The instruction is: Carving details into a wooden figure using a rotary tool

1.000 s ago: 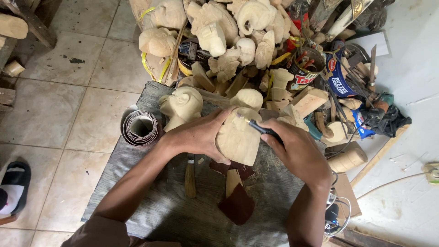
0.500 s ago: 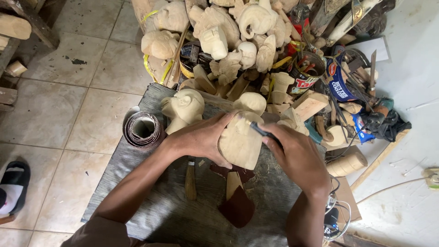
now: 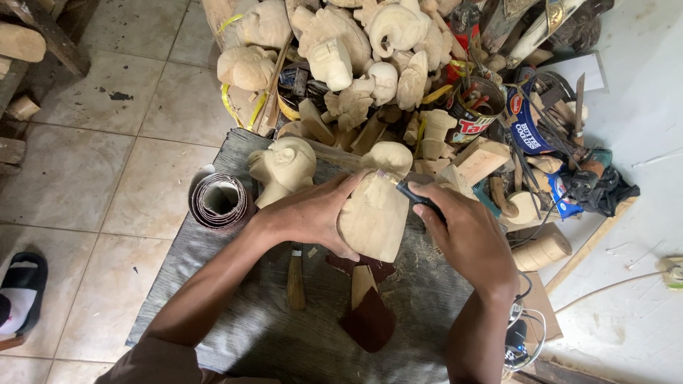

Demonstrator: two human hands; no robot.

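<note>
While the left hand [image 3: 313, 213] wraps its fingers around the side of a pale carved wooden figure [image 3: 375, 213], holding it firmly above the centre of a grey cloth-covered work surface [image 3: 235, 320], the right hand [image 3: 466, 238] is closed around a slim black-handled rotary tool [image 3: 416, 195] whose metal tip touches the upper part of the carving. Under the carving lie a dark red scrap of sandpaper [image 3: 370, 323] and a wooden-handled chisel [image 3: 295, 277]. Just left of the hands stands an unfinished wooden head [image 3: 284, 167], and beside it a roll of sandpaper [image 3: 219, 200] stands on end (its hollow core faces up). Beyond the surface, a heap of pale carved pieces [image 3: 334, 50] crowds the far edge. To the right of the heap, a tin can [image 3: 477, 114] holds upright tools, and a blue container [image 3: 530, 117] holds more blades. A black sandal [image 3: 25, 291] sits on the tiled floor [image 3: 85, 171] at far left.
</note>
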